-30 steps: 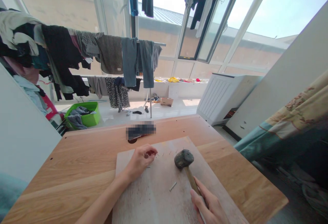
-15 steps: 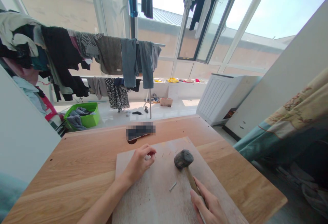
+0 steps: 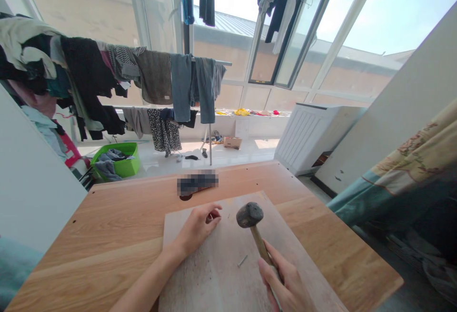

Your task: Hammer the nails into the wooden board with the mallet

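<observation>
My right hand (image 3: 285,278) is wrapped round the wooden handle of a hammer (image 3: 259,245) with a thick, dark, mallet-like head. The head is over the far part of a pale, worn wooden board (image 3: 200,274). On the board's left side rests my left hand (image 3: 200,226), its thumb and index fingertips a little apart and the other fingers curled. I make out nothing between those fingertips. A thin nail (image 3: 229,216) shows just right of them. Nearer to me, a loose, larger silver nail (image 3: 242,260) lies flat on the board, left of the hammer handle.
The board lies on a wooden table (image 3: 117,236). A dark, pixelated object (image 3: 197,183) lies beyond the board, beside a dark round hole. Farther off are a clothes rack with laundry (image 3: 155,76), a green basin (image 3: 130,162), a white cabinet (image 3: 300,135) and a curtain (image 3: 400,169) on the right.
The hammer head has shifted left, closer to my left hand. My left thumb and index finger, close together before around a thin nail, have moved apart.
</observation>
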Demonstrator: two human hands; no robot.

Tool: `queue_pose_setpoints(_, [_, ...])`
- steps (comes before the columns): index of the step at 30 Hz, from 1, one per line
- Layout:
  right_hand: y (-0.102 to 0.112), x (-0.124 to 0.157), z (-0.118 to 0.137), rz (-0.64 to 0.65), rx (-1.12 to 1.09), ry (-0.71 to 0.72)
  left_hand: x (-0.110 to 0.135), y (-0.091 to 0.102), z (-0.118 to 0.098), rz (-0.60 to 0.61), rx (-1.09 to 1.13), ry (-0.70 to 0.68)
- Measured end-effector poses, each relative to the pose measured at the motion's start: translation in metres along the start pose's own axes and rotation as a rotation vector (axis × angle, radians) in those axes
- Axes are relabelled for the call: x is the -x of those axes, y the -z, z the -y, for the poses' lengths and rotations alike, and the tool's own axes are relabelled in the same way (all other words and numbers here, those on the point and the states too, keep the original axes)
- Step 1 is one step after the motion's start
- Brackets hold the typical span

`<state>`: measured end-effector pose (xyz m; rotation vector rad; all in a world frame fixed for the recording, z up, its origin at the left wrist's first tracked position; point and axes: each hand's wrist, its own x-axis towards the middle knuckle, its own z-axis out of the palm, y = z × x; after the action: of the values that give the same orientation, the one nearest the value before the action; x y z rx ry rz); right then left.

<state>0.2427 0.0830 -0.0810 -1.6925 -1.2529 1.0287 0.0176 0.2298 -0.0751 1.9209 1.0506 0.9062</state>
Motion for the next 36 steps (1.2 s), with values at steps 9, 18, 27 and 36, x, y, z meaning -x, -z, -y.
queue_pose_setpoints(9, [-0.038, -0.016, 0.03, 0.125, -0.03, 0.115, -0.003, 0.0, 0.0, -0.004, 0.028, -0.016])
queue_pose_setpoints(18, [-0.033, -0.013, 0.028, 0.106, -0.037, 0.094, -0.001, -0.003, 0.008, -0.029, -0.031, -0.077])
queue_pose_setpoints(27, [0.016, 0.001, -0.002, -0.013, -0.01, 0.002, 0.025, -0.016, -0.061, 0.151, -0.617, -0.537])
queue_pose_setpoints(36, [0.014, -0.006, -0.016, -0.156, 0.049, 0.049, 0.054, -0.073, -0.077, 0.17, -0.99, -0.685])
